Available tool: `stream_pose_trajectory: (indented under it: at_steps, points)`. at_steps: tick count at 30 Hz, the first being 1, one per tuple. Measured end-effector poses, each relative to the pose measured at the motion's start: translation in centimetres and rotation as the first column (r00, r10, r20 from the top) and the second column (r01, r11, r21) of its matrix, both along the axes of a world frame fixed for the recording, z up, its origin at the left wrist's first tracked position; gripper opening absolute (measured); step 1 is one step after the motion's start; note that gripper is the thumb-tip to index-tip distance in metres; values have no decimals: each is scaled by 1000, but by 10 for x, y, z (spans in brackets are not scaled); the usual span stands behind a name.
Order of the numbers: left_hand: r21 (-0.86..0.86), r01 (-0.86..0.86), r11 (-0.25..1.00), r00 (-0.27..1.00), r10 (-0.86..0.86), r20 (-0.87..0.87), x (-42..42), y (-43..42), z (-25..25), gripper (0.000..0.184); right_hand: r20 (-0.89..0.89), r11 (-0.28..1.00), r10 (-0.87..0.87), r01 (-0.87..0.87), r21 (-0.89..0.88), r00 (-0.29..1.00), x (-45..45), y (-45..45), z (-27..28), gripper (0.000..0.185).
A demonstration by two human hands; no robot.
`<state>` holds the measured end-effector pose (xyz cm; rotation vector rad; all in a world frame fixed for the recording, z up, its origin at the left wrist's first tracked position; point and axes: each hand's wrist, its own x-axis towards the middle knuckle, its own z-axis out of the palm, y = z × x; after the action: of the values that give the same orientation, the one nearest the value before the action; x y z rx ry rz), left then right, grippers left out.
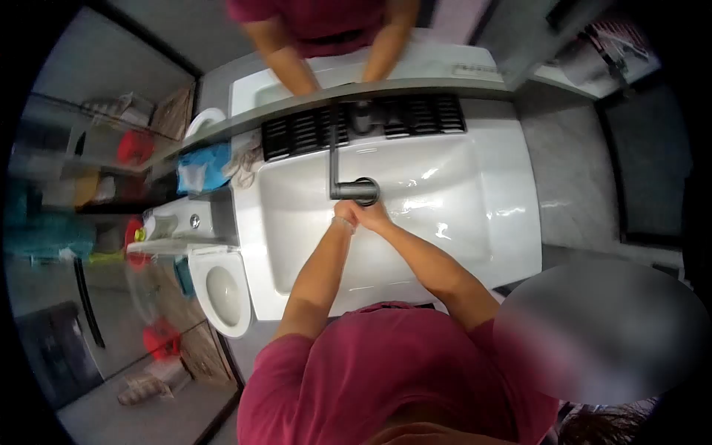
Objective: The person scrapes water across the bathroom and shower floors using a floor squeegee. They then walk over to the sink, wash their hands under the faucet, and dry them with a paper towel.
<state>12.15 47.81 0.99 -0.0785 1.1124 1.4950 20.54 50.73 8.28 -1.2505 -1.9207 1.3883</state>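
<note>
Both my hands are together over the white sink basin (445, 245), just under the end of the black faucet (356, 191). My left hand (345, 211) has a bracelet at its wrist and presses against my right hand (372, 216). The fingers of both are closed round each other, partly hidden by the faucet head. Whether anything lies between them I cannot make out. Wet, shiny patches show on the basin's right side.
Behind the basin is a black slotted rack (424, 117) below a mirror edge. A blue packet (204, 169) lies left of the sink. A toilet (226, 293) stands at the left. A blurred oval covers the lower right.
</note>
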Motion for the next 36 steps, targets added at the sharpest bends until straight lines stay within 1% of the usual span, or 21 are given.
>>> stream_pose_trajectory:
  at_steps: [2,4,6,7,8,10,11,12,14,15,16,18,20,22,23,25,27,30,32,34,36]
  points:
    - [12,-64,998,998,64,8,7,7,-39,14,-161,995,-31,46,90,986,0,-3,-7,20]
    - [40,-44,998,997,41,65,5,17,-78,21,-127,985,-110,125,119,986,-2,-1,-9,20]
    - [41,-119,992,983,111,147,12,10,10,13,-181,994,-29,47,96,983,2,5,-27,21]
    - [63,-29,998,985,18,170,10,12,-9,7,14,998,56,-57,36,998,10,6,1,24]
    - [99,-16,995,982,-3,191,10,13,-18,7,13,997,72,-73,39,997,13,8,-7,24]
    - [28,51,998,958,-56,281,8,17,-24,10,-106,983,34,-52,-175,994,20,11,-26,27]
    - [-29,157,987,967,-148,208,7,9,12,14,-162,900,84,-145,-411,983,28,17,-25,27]
    - [-26,167,986,963,-158,217,2,6,7,14,-163,882,78,-144,-449,984,33,16,-13,28]
    - [123,208,970,924,-236,302,-2,9,-5,17,-228,768,40,-176,-616,973,44,20,8,27]
    - [117,143,983,930,-173,323,0,11,-2,19,-284,731,24,-210,-650,959,53,23,11,27]
    - [110,78,991,933,-112,342,2,15,0,21,-300,726,70,-255,-638,951,61,29,14,30]
    - [66,133,989,939,-147,311,1,17,21,24,-164,768,69,-158,-621,984,71,41,26,32]
    - [17,91,996,949,-92,300,3,21,30,25,-154,797,-26,-72,-599,988,83,62,23,35]
    - [72,81,994,941,-100,325,4,22,27,23,-159,816,-140,23,-578,977,82,80,57,42]
    - [-30,146,989,957,-134,256,3,25,20,20,-191,836,-158,29,-548,969,84,90,65,42]
    - [-73,161,984,968,-143,207,4,22,30,14,-226,859,-183,43,-511,957,85,106,82,41]
    - [-139,163,977,977,-140,160,4,22,36,11,-331,829,-271,44,-558,904,78,116,101,35]
    - [-182,184,966,979,-164,119,3,18,45,9,-300,891,-312,168,-421,902,60,139,104,19]
    - [-207,179,962,981,-159,108,1,16,48,9,-307,888,-374,244,-389,875,51,155,99,21]
    - [-217,173,961,982,-153,109,1,12,55,10,-151,937,-329,303,-172,932,47,166,97,10]
    - [-246,141,959,988,-120,97,1,9,54,16,-228,938,-341,315,-146,912,42,168,102,6]
